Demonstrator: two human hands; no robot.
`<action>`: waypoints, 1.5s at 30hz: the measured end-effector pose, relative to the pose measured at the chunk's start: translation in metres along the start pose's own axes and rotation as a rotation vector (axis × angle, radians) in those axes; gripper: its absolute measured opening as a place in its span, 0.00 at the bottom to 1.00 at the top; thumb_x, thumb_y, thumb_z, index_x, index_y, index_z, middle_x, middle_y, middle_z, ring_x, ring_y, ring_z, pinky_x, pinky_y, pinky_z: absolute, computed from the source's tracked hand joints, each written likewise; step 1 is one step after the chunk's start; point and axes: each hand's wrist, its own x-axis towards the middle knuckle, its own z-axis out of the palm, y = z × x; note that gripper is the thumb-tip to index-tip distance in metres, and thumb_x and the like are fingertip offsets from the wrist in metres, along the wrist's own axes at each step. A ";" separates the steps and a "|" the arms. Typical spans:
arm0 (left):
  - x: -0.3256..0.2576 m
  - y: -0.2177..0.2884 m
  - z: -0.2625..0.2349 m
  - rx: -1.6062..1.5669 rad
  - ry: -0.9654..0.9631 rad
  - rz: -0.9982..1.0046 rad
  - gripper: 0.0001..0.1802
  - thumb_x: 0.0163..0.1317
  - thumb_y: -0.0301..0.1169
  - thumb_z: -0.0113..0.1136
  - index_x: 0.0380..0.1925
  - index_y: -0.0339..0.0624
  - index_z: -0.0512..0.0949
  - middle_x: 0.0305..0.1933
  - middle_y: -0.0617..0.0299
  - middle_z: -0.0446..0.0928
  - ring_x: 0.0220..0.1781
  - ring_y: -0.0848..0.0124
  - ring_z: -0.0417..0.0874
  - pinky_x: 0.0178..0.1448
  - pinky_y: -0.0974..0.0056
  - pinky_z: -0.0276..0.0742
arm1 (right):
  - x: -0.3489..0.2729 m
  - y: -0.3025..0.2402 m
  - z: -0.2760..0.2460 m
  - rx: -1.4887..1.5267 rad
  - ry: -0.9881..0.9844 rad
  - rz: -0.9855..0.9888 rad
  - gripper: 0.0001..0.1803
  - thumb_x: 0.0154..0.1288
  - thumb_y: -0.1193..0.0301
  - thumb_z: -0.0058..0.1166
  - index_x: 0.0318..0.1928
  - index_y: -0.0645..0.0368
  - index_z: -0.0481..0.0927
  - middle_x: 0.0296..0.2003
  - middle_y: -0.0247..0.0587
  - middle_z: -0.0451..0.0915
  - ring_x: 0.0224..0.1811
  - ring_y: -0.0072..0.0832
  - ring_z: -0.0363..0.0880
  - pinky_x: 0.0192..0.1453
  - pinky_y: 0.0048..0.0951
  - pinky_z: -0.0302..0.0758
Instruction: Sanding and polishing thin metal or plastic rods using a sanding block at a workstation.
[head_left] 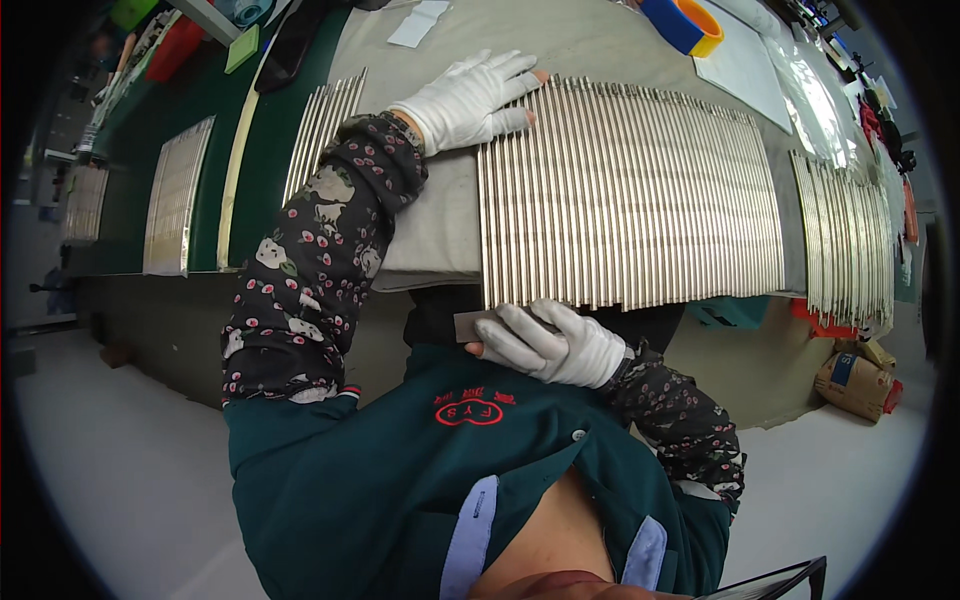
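Note:
A wide row of thin silvery metal rods point(630, 195) lies side by side on the grey cloth in front of me. My left hand point(465, 103), in a white glove with bare fingertips, reaches to the row's far left corner. Its fingers are spread, and the tips touch the ends of the leftmost rods. At the near left corner, my right hand point(560, 345), also gloved in white, is closed on a small flat grey plate point(474, 326). That plate sits at the near ends of the leftmost rods; whether it presses against them is hard to tell.
Smaller rod bundles lie to the left point(325, 130) and right point(845, 240). Farther left, another batch point(180, 195) rests on the green tabletop point(120, 255). A blue and orange tape roll point(685, 25) stands at the back. Below right, a brown sack point(852, 385) is on the floor.

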 end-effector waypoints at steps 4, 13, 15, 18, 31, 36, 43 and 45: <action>0.000 0.004 -0.002 0.004 -0.012 -0.008 0.33 0.67 0.49 0.47 0.68 0.46 0.59 0.73 0.50 0.55 0.74 0.50 0.54 0.75 0.51 0.52 | 0.002 -0.003 -0.008 0.062 -0.075 0.069 0.30 0.64 0.53 0.57 0.63 0.48 0.69 0.56 0.35 0.64 0.51 0.24 0.72 0.38 0.24 0.74; -0.002 0.011 -0.005 0.051 -0.030 -0.024 0.35 0.66 0.50 0.48 0.68 0.43 0.58 0.73 0.50 0.55 0.74 0.52 0.54 0.75 0.50 0.51 | -0.014 0.024 -0.042 -0.063 -0.122 0.022 0.27 0.64 0.57 0.58 0.61 0.47 0.69 0.53 0.32 0.67 0.46 0.23 0.76 0.37 0.24 0.74; -0.002 0.011 -0.008 0.047 -0.057 -0.027 0.36 0.66 0.52 0.47 0.68 0.44 0.58 0.73 0.51 0.54 0.74 0.53 0.54 0.75 0.49 0.51 | -0.011 0.027 -0.045 -0.027 -0.142 0.026 0.26 0.64 0.58 0.58 0.61 0.47 0.69 0.54 0.33 0.66 0.47 0.24 0.75 0.39 0.25 0.76; 0.002 0.016 -0.012 0.112 -0.029 0.018 0.36 0.67 0.55 0.44 0.68 0.46 0.58 0.73 0.51 0.54 0.74 0.54 0.54 0.76 0.48 0.50 | -0.019 0.019 -0.052 0.050 -0.116 0.046 0.29 0.62 0.58 0.60 0.62 0.47 0.66 0.55 0.34 0.65 0.51 0.27 0.72 0.44 0.29 0.76; -0.005 0.034 -0.007 0.104 -0.005 0.261 0.34 0.66 0.57 0.42 0.68 0.53 0.61 0.73 0.54 0.55 0.75 0.56 0.53 0.76 0.46 0.48 | -0.025 0.015 -0.053 0.118 -0.194 0.075 0.28 0.60 0.62 0.62 0.60 0.45 0.68 0.52 0.36 0.67 0.50 0.32 0.72 0.46 0.35 0.76; -0.013 0.028 -0.007 0.108 0.006 0.269 0.35 0.65 0.56 0.44 0.67 0.51 0.61 0.73 0.55 0.55 0.75 0.55 0.53 0.76 0.46 0.47 | -0.023 0.017 -0.050 0.180 -0.194 0.072 0.29 0.60 0.64 0.62 0.61 0.45 0.67 0.53 0.36 0.67 0.50 0.32 0.73 0.46 0.35 0.75; -0.011 0.026 -0.007 0.132 -0.010 0.289 0.39 0.66 0.63 0.31 0.69 0.52 0.59 0.74 0.54 0.54 0.75 0.53 0.52 0.76 0.45 0.46 | -0.029 0.029 -0.049 0.130 -0.204 0.007 0.31 0.60 0.66 0.62 0.63 0.47 0.65 0.54 0.38 0.66 0.50 0.31 0.74 0.44 0.32 0.76; -0.012 0.024 -0.006 0.118 -0.012 0.288 0.41 0.65 0.65 0.28 0.69 0.52 0.59 0.74 0.54 0.53 0.75 0.53 0.52 0.76 0.45 0.46 | -0.027 0.030 -0.045 0.131 -0.195 -0.014 0.31 0.61 0.66 0.60 0.64 0.47 0.65 0.54 0.38 0.66 0.50 0.32 0.74 0.45 0.33 0.77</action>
